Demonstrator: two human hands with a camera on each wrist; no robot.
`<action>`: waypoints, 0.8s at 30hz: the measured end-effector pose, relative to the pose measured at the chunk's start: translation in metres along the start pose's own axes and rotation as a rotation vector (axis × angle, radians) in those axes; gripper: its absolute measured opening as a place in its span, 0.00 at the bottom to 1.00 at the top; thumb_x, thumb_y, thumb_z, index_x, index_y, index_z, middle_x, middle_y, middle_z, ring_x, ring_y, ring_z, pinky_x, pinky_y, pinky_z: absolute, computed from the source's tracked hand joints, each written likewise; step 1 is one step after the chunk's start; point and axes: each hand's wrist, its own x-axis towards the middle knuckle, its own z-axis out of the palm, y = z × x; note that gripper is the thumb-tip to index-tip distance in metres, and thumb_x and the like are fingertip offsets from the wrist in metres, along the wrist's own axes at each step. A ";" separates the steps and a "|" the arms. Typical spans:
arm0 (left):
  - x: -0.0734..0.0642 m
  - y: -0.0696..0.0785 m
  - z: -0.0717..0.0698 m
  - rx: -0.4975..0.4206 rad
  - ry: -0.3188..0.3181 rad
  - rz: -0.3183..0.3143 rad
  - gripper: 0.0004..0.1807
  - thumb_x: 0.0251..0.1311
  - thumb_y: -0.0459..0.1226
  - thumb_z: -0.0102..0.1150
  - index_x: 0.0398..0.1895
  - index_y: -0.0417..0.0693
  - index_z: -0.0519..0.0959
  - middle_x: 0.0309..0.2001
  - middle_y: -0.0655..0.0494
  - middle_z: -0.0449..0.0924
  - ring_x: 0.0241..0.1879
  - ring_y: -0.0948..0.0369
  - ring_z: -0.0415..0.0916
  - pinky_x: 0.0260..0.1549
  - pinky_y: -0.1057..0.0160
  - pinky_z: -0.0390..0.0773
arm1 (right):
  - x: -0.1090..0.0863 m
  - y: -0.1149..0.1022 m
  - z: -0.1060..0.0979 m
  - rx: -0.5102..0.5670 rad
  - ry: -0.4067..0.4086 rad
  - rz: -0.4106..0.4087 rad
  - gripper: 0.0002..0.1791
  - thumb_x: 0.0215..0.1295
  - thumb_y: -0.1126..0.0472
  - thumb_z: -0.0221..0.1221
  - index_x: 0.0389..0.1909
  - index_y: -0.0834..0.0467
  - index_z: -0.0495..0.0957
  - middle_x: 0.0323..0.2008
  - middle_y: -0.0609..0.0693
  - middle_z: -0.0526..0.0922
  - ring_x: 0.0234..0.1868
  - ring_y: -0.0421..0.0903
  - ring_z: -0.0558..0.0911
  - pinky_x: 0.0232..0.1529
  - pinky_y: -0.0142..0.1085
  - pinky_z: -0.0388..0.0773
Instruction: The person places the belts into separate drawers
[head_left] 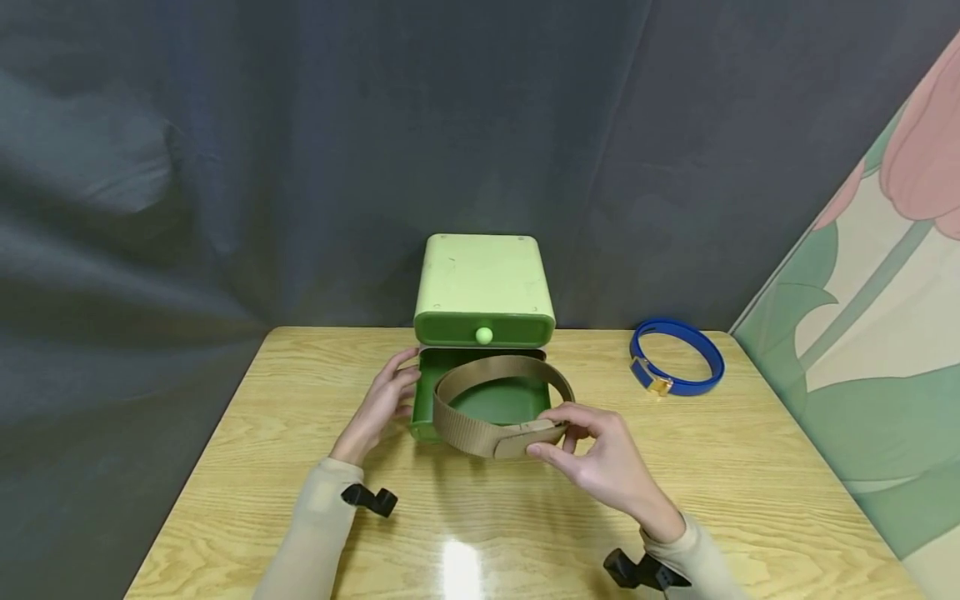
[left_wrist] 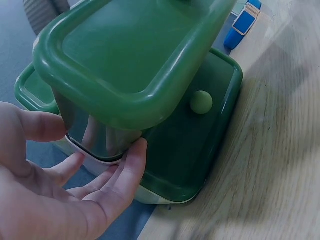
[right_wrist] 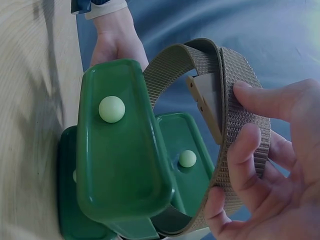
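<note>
A coiled brown webbing belt (head_left: pixel 465 431) with a tan buckle is held above the pulled-out lower drawer (head_left: pixel 495 404) of a small green box. My right hand (head_left: pixel 600 458) pinches the belt near its buckle, thumb on one face and fingers on the other, as the right wrist view also shows. Beside the drawer's left wall is my left hand (head_left: pixel 378 412). In the left wrist view its fairly straight fingers (left_wrist: pixel 131 167) touch the drawer's side behind the green front (left_wrist: pixel 130 55). The drawer floor visible through the belt's loop is bare green.
The pale green box (head_left: pixel 483 275) stands at the table's back edge, its upper drawer closed with a round knob (head_left: pixel 483 336). A coiled blue belt (head_left: pixel 686 386) with a gold buckle lies at the back right of the wooden table (head_left: pixel 720 475). Behind hangs a dark curtain (head_left: pixel 375 150).
</note>
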 end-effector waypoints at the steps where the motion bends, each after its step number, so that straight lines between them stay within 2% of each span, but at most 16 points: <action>1: 0.000 0.000 0.000 0.000 0.001 -0.001 0.34 0.83 0.43 0.45 0.87 0.51 0.53 0.80 0.39 0.64 0.60 0.52 0.80 0.43 0.63 0.77 | 0.002 0.001 0.002 0.005 0.002 0.002 0.15 0.57 0.66 0.79 0.45 0.55 0.90 0.34 0.45 0.90 0.22 0.33 0.79 0.29 0.33 0.79; 12: 0.001 0.001 0.001 0.009 -0.001 0.002 0.32 0.83 0.42 0.43 0.86 0.52 0.53 0.80 0.40 0.64 0.63 0.49 0.79 0.43 0.63 0.78 | 0.016 0.009 0.014 0.053 -0.023 0.093 0.14 0.60 0.61 0.78 0.46 0.56 0.90 0.26 0.44 0.85 0.22 0.35 0.79 0.29 0.32 0.79; 24: 0.000 0.000 0.001 0.011 0.001 -0.002 0.33 0.83 0.42 0.44 0.87 0.52 0.53 0.81 0.38 0.61 0.71 0.40 0.72 0.43 0.63 0.77 | 0.021 0.012 0.017 0.064 -0.029 0.127 0.13 0.60 0.61 0.78 0.45 0.56 0.90 0.27 0.46 0.87 0.22 0.36 0.78 0.27 0.31 0.76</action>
